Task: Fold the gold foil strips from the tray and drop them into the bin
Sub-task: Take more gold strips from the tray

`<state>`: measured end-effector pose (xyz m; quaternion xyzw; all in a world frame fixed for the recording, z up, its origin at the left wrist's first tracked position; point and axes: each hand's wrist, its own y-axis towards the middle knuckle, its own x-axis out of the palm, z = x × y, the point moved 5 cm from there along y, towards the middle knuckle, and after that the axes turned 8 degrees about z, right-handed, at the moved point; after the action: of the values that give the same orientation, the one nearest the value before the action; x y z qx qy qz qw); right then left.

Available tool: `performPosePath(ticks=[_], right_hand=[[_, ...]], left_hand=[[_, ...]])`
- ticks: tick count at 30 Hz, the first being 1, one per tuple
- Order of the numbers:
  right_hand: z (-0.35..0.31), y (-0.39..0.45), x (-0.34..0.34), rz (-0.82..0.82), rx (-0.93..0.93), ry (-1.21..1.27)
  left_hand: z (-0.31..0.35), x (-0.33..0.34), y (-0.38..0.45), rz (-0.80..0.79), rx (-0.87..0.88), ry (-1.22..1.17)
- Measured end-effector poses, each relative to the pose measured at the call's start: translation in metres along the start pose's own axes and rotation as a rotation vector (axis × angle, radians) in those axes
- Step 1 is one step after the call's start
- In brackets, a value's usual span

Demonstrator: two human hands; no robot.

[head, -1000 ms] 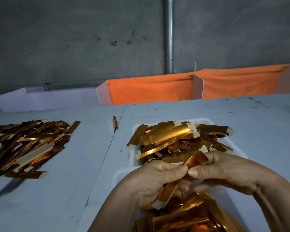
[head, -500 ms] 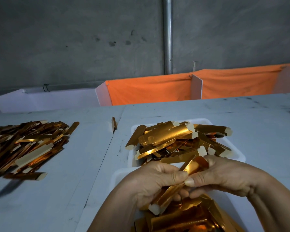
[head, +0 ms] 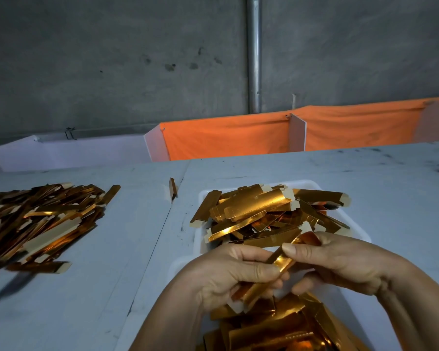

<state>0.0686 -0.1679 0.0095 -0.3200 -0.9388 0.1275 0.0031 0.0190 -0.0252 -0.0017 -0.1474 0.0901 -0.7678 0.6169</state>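
Note:
A gold foil strip runs diagonally between both hands, over the near edge of a white tray. My left hand grips its lower end, thumb on top. My right hand pinches its upper part, the thumb pressing along the fold. The tray holds a heap of gold strips. More gold strips lie in a white bin just below my hands; the bin's outline is mostly hidden by my arms.
A large pile of gold strips spreads over the white table at the left. One lone strip stands by the table seam. Orange cloth bins and a white bin line the far edge under a grey wall.
The strip has been creased narrower between my hands. My right thumb slid down along it toward my left thumb. Both hands stayed over the tray's near edge.

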Motion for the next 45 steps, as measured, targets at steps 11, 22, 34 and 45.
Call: performPosePath(ticks=[11, 22, 34, 45], right_hand=[[-0.007, -0.005, -0.004, 0.067, -0.036, -0.06], [-0.009, -0.017, -0.01, 0.123, -0.019, -0.245], [-0.014, -0.016, -0.033, 0.4, -0.083, 0.12], [-0.014, -0.012, -0.024, 0.401, -0.054, 0.294]], left_hand=[[0.004, 0.004, 0.003, 0.113, 0.172, 0.2], [0.004, -0.003, 0.004, 0.155, 0.195, 0.275], [0.01, -0.001, 0.007, 0.413, 0.384, 0.573], [0.013, 0.002, 0.005, 0.43, 0.422, 0.433]])
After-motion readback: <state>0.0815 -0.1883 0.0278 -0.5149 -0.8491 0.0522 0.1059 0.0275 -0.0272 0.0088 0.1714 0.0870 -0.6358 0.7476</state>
